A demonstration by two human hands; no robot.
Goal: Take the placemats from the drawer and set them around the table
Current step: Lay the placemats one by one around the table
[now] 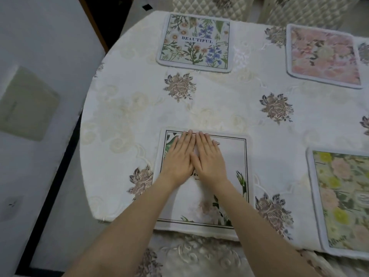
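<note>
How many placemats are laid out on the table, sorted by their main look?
White with green leaves, under both hands: 1, the near placemat
White with blue and orange flowers, printed BEAUTIFUL: 1, the far placemat
Pink floral: 1, the pink placemat
Yellow and pink floral: 1, the yellow placemat
Total: 4

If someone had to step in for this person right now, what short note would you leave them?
Left hand and right hand: both flat, fingers straight, side by side, pressing the near placemat at the table's near edge.
Other mats: the "BEAUTIFUL" placemat on the far side, the pink placemat far right, the yellow-flowered placemat near right.
Done: four mats lie on the tablecloth.
Left: lift the hands. The drawer is out of view, so I cannot tell whether more mats remain.
</note>
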